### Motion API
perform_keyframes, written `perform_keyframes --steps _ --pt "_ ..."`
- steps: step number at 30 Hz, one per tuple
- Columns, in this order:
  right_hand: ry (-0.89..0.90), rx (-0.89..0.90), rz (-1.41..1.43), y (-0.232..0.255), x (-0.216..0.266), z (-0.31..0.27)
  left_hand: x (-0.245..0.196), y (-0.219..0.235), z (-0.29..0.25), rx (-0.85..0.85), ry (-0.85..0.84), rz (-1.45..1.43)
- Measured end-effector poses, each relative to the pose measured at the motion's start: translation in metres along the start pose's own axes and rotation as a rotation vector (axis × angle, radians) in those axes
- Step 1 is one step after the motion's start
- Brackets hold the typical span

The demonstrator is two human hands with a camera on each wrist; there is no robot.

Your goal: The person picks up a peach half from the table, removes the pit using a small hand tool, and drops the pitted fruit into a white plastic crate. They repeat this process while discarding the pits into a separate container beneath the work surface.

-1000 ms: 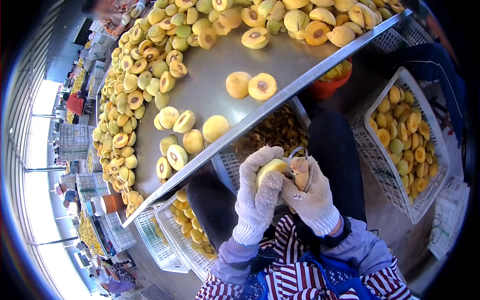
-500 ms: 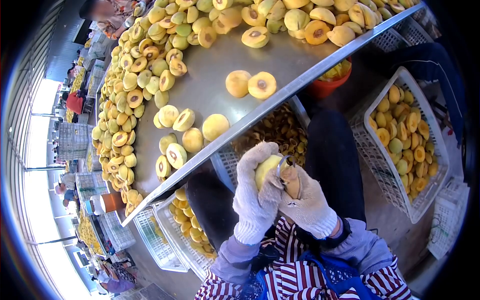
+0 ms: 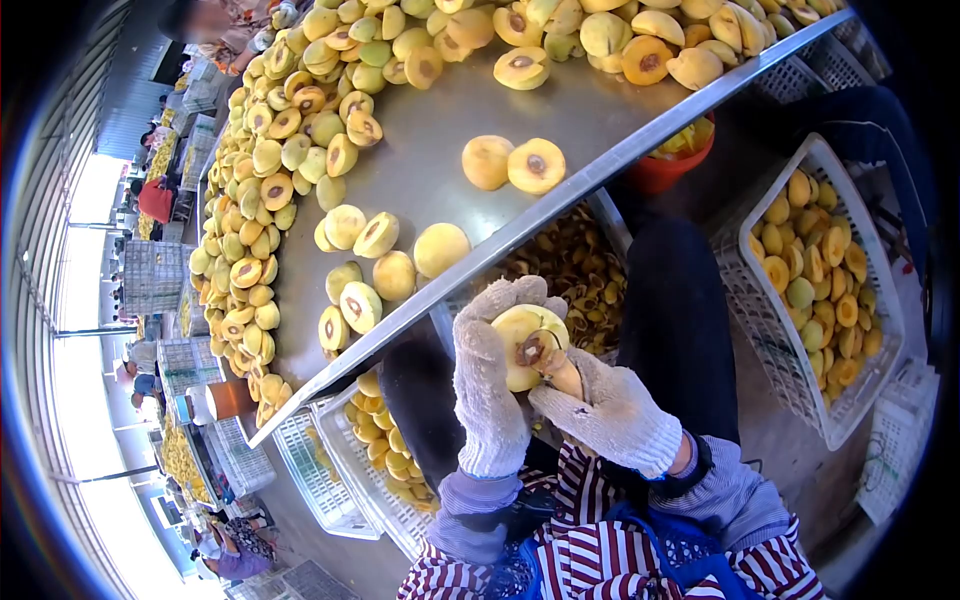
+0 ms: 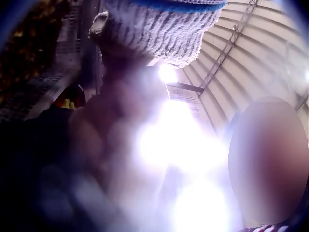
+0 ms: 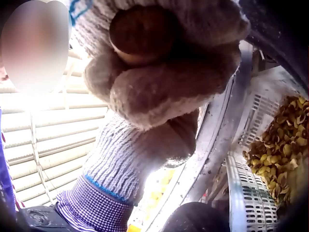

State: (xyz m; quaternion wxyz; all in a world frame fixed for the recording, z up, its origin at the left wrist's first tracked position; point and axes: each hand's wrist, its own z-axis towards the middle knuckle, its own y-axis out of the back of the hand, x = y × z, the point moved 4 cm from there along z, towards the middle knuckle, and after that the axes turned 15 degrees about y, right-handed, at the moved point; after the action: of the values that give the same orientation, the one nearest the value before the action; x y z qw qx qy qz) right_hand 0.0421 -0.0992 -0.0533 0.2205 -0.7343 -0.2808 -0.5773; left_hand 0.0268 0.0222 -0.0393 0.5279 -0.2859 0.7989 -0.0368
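My gloved left hand holds a yellow peach half, fingers curled around its far side and its cut face turned toward my right hand. The gloved right hand grips a pitting tool by its wooden handle; the tool's head is at the brown pit cavity in the middle of the peach half. In the right wrist view the round butt of the wooden handle pokes out of the curled glove fingers. Only a knitted glove cuff shows clearly in the left wrist view, which is mostly glare.
A metal table with a raised edge bears heaped peach halves. Below it, a crate holds brown and yellow scraps. White crates of peach halves stand left and right. An orange-red bucket stands under the table edge.
The peach half has turned in my left hand, so its cut face with the brown cavity now shows. My right hand has tilted the pitting tool into the middle of that face.
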Motion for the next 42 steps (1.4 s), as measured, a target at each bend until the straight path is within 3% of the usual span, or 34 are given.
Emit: perform_keyframes --steps 3,6,11,15,18,19,20,21,23,24,28,31,33,35,36,38,41,42 --pt "0.035 -0.016 0.103 -0.008 -0.007 0.0 -0.008 -0.007 -0.008 -0.009 -0.097 0.131" --pt "-0.092 0.09 0.357 -0.012 -0.007 -0.003 -0.016 -0.008 -0.012 0.015 -0.17 0.317" --pt "-0.13 0.227 0.645 -0.011 -0.013 -0.004 -0.012 -0.003 -0.014 0.042 -0.26 0.49" --pt "-0.166 0.329 0.755 0.001 -0.009 -0.007 -0.022 -0.007 -0.015 0.049 -0.7 1.041" --pt "-0.041 0.315 0.802 -0.001 -0.018 -0.009 -0.025 -0.015 -0.009 0.066 -0.727 1.045" --pt "-0.099 0.301 0.757 -0.001 -0.018 -0.008 -0.025 -0.016 -0.009 0.071 -0.735 1.047" --pt "-0.156 0.286 0.712 0.0 -0.015 -0.006 -0.023 -0.011 -0.006 0.09 -0.364 0.783" --pt "-0.214 0.272 0.668 0.0 -0.014 -0.006 -0.023 -0.011 -0.004 0.075 -0.35 0.827" --pt "-0.139 0.261 0.752 0.0 -0.021 -0.006 -0.023 -0.015 0.005 0.05 -0.327 0.914" --pt "-0.124 0.257 0.828 -0.001 -0.024 -0.007 -0.027 -0.02 0.003 0.036 -0.495 1.066" --pt "-0.116 0.294 1.142 -0.006 -0.036 -0.01 -0.029 -0.028 -0.007 -0.029 -0.77 1.269" --pt "-0.152 0.34 1.067 -0.006 -0.036 -0.01 -0.025 -0.02 0.0 0.059 -0.775 1.213" --pt "-0.245 0.284 0.859 -0.004 -0.025 -0.007 -0.016 -0.007 0.013 0.052 -0.057 0.75" --pt "-0.119 0.257 0.933 -0.007 -0.03 -0.004 -0.02 -0.003 0.022 0.104 0.242 0.59" --pt "-0.054 0.241 0.969 -0.007 -0.03 -0.003 -0.019 -0.003 0.022 0.107 0.257 0.574" --pt "-0.162 0.26 0.882 -0.001 -0.025 -0.004 -0.017 -0.002 0.023 0.106 0.292 0.546" --pt "-0.209 0.249 0.842 0.0 -0.024 -0.006 -0.026 -0.019 0.013 0.031 -0.636 1.101" --pt "-0.207 0.24 0.842 -0.001 -0.024 -0.006 -0.03 -0.024 0.007 0.006 -0.719 1.234"
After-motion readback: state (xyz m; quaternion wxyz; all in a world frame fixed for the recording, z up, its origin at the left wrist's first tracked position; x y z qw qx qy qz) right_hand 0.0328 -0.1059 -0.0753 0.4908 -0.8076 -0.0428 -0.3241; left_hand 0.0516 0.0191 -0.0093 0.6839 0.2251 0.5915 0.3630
